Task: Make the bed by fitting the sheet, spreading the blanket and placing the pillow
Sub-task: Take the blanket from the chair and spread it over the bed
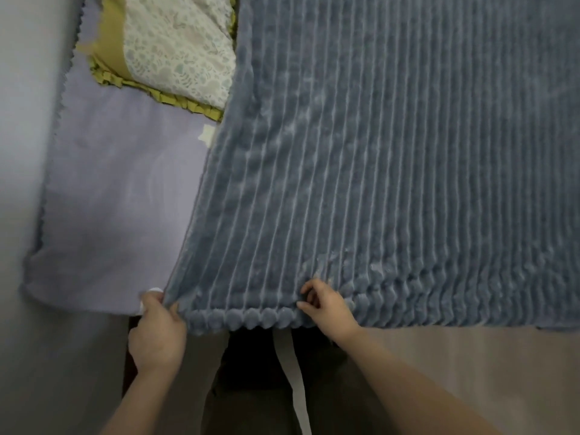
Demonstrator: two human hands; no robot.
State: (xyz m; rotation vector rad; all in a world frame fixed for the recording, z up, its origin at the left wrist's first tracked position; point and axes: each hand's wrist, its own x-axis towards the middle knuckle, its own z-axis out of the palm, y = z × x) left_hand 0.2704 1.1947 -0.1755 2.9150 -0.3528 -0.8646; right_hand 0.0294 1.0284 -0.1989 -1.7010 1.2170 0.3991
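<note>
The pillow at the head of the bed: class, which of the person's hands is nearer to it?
Left. The left hand grips the blanket corner on the pillow's side; the right hand pinches the near hem further along, away from it.

A pale grey wall is being seen running down the left side, close against the bed's edge. A light beige floor is being shown at lower right, below the bedding. Everything is being lit softly and evenly, with slight blur at the frame's edges.
</note>
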